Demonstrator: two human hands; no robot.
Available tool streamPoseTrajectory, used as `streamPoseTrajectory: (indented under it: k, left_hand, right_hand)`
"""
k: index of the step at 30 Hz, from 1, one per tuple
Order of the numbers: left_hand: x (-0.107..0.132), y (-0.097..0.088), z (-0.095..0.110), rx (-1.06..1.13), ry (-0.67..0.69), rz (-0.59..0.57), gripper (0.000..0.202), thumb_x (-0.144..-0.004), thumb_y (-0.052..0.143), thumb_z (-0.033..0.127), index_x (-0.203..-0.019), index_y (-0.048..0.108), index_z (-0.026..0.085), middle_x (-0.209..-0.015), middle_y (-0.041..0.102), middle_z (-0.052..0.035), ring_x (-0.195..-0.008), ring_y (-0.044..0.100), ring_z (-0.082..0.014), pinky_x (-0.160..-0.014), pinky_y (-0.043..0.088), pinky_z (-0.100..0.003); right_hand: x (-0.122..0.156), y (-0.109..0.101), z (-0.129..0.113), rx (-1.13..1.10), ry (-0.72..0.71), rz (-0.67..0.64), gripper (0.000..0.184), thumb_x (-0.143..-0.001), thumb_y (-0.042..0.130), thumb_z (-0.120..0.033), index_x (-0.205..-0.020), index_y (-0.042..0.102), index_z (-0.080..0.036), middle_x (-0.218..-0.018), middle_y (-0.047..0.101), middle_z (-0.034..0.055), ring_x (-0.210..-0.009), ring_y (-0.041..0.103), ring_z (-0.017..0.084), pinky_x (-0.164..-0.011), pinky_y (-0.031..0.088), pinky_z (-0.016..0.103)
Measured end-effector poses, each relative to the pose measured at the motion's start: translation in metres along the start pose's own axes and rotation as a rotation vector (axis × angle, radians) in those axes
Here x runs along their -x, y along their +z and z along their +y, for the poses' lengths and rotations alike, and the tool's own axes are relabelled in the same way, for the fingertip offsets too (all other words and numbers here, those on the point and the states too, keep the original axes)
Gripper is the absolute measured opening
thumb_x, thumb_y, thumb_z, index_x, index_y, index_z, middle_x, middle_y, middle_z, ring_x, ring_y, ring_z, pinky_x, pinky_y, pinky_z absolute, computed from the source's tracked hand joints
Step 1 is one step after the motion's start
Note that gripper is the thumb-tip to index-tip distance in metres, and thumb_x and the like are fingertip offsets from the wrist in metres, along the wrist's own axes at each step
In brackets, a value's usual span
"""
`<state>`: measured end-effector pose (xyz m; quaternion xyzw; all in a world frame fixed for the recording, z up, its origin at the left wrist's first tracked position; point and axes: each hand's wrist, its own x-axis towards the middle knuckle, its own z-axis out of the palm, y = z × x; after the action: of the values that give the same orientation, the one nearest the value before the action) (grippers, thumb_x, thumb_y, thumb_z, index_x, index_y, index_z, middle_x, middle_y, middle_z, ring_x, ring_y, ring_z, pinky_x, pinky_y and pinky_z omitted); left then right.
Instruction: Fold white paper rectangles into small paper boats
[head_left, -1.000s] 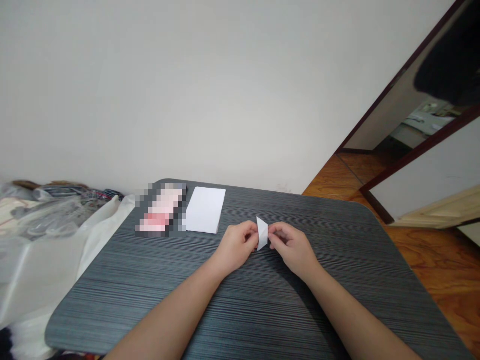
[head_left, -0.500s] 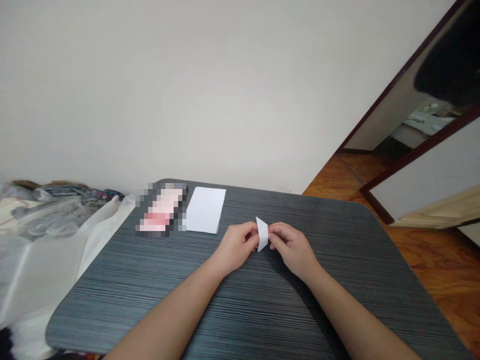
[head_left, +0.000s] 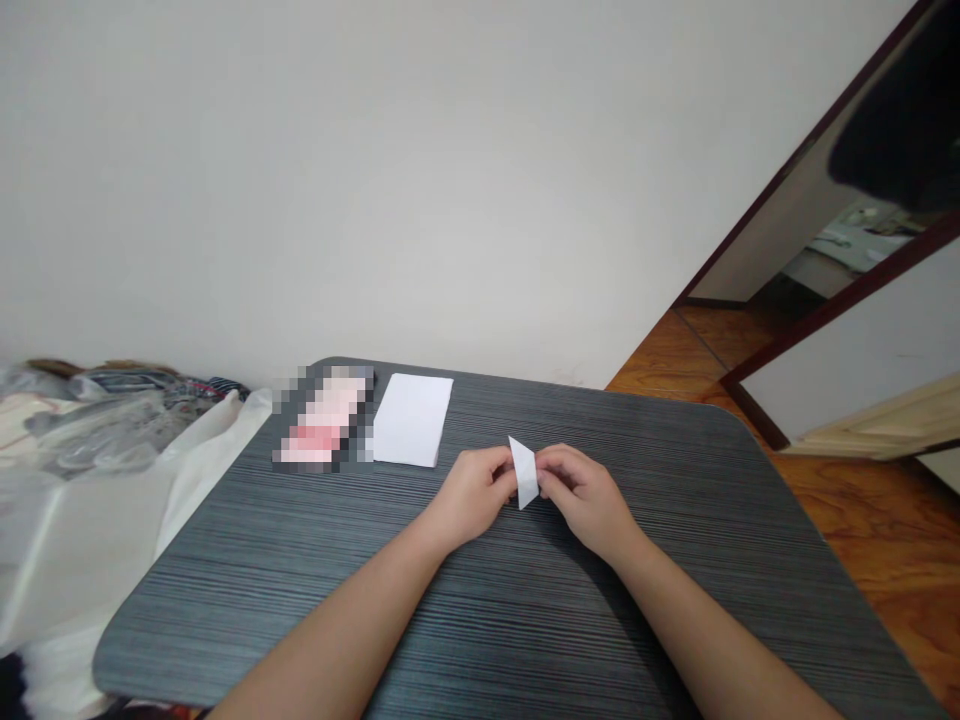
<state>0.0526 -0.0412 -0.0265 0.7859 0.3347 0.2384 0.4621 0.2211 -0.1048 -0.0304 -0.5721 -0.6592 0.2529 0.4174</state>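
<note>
Left hand (head_left: 469, 497) and right hand (head_left: 585, 497) pinch a small folded white paper (head_left: 525, 472) between them over the dark striped surface (head_left: 525, 610) (that pink item (head_left: 322, 418) beside the white paper stack (head_left: 412, 420) is pixelated, so no label's readable).

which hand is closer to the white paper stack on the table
Left. The left hand sits to the right of the white paper stack; the right hand is farther right, past the folded paper.
</note>
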Motion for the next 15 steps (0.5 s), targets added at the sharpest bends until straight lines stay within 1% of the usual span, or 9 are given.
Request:
streamPoseTrajectory:
  k: [6,12,15]
  left_hand:
    - [0.0003,-0.0006,0.0022,-0.026,0.004,0.039,0.017,-0.083,0.045,0.019,-0.073,0.059,0.016,-0.064,0.058,0.0021,-0.061,0.049,-0.0106,-0.056,0.033,-0.02]
    - [-0.0004,-0.0016,0.0025,-0.062,0.022,0.02,0.017,-0.083,0.047,0.02,-0.07,0.057,0.016,-0.064,0.057,0.0022,-0.06,0.048,-0.0105,-0.055,0.032,-0.02]
    - [-0.0009,-0.0016,0.0022,-0.091,0.033,0.027,0.017,-0.083,0.046,0.019,-0.073,0.059,0.016,-0.064,0.057,0.002,-0.06,0.049,-0.0107,-0.055,0.032,-0.021]
  right_hand:
    - [0.001,0.0016,0.0022,0.008,0.016,-0.014,0.014,-0.083,0.052,-0.012,-0.083,0.062,-0.02,-0.088,0.06,0.0036,-0.082,0.057,0.017,-0.074,0.044,0.029]
    - [0.0006,0.0008,0.0011,-0.022,0.031,-0.007,0.014,-0.083,0.052,-0.012,-0.084,0.063,-0.02,-0.089,0.06,0.0034,-0.084,0.057,0.017,-0.076,0.043,0.029]
    - [0.0003,0.0008,0.0007,-0.027,0.04,-0.008,0.014,-0.082,0.053,-0.013,-0.083,0.064,-0.021,-0.089,0.061,0.0031,-0.083,0.057,0.017,-0.076,0.043,0.029]
